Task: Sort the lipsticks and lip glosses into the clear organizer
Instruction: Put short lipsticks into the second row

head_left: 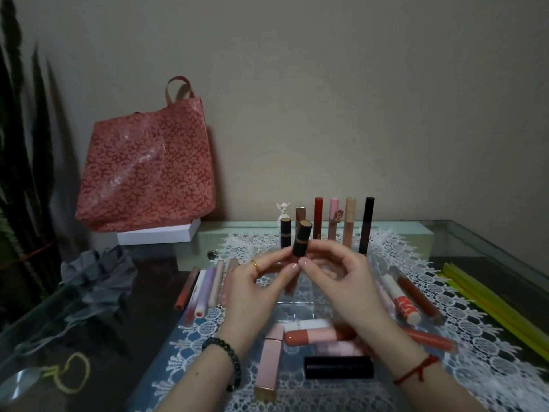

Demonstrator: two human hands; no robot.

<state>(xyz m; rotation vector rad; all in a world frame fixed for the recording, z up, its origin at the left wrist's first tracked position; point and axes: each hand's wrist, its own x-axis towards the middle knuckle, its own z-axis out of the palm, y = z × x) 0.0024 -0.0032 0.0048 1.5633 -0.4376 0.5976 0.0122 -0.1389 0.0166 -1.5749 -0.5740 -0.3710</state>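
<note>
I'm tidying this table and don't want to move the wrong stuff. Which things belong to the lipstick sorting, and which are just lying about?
Belongs to the job:
black lipstick held by left hand and right hand
upright lip glosses
tubes lying on the lace
clear organizer

Lying about:
red floral bag
white box
grey cloth
yellow sticks
small white figurine

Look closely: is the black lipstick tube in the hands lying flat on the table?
No: the black lipstick tube is held nearly upright above the lace mat between the left hand and right hand.
</note>
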